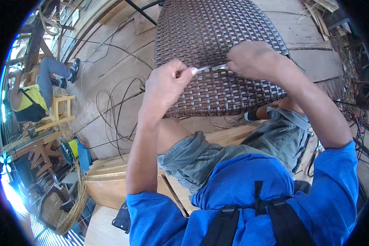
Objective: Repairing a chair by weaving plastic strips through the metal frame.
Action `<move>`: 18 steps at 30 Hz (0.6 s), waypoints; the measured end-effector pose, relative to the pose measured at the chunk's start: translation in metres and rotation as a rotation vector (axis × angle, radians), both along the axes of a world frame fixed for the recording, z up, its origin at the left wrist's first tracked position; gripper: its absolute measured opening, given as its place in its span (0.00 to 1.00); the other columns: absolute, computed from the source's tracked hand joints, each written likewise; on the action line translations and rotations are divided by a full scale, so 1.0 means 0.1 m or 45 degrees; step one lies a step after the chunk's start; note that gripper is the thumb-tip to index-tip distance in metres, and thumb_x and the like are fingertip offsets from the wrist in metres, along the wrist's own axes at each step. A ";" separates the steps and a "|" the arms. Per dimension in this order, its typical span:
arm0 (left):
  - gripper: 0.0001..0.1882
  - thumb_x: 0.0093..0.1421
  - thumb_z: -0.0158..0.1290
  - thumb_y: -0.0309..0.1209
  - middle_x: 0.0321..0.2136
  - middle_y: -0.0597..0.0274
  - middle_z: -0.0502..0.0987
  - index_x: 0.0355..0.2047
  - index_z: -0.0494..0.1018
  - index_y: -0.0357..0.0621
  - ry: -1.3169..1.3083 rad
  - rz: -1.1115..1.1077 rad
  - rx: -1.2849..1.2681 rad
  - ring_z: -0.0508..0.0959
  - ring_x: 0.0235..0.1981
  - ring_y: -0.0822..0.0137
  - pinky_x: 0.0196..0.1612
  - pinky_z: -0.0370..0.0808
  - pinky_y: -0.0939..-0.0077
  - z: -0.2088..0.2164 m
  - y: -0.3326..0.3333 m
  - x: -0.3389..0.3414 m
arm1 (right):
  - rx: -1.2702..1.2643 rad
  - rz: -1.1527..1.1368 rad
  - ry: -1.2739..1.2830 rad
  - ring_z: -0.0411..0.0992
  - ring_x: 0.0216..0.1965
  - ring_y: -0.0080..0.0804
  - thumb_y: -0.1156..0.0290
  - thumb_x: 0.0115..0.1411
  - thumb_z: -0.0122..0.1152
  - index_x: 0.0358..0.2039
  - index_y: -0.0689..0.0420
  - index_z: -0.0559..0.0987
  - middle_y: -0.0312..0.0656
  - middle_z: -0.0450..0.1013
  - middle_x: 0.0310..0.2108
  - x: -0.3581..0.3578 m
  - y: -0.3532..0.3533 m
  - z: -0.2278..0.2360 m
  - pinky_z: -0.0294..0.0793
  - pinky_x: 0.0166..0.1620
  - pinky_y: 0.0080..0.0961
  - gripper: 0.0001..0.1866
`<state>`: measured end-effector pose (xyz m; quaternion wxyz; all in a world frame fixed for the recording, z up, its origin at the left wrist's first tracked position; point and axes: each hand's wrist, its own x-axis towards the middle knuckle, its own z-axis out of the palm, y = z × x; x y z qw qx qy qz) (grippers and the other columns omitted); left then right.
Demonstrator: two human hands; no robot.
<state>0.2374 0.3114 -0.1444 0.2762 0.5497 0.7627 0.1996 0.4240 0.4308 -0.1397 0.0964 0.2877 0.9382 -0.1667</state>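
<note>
A dark brown woven wicker panel (201,30) lies across in front of me, close to my knees. Above its near part, my left hand (166,84) is closed with thumb and finger pinched on one end of a thin, shiny strip (211,68). Farther right, the curled fingers of my right hand (252,59) grip the strip's other end. Between the hands the strip runs almost level over the weave. Whether it is threaded into the weave cannot be made out.
Loose dark strands (117,102) lie coiled on the floor left of the panel. Beyond them another person (33,96) sits near a small wooden stool (61,107). A bundle of straw-coloured fibre (76,201) hangs at lower left. Wooden boards (110,170) lie beside my legs.
</note>
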 end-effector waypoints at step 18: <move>0.14 0.50 0.48 0.34 0.13 0.50 0.68 0.20 0.68 0.33 -0.052 -0.216 -0.203 0.67 0.16 0.61 0.24 0.66 0.67 -0.02 0.12 -0.25 | 0.101 0.218 -0.055 0.74 0.30 0.45 0.71 0.52 0.50 0.25 0.63 0.77 0.52 0.74 0.25 -0.48 -0.11 -0.02 0.73 0.33 0.36 0.10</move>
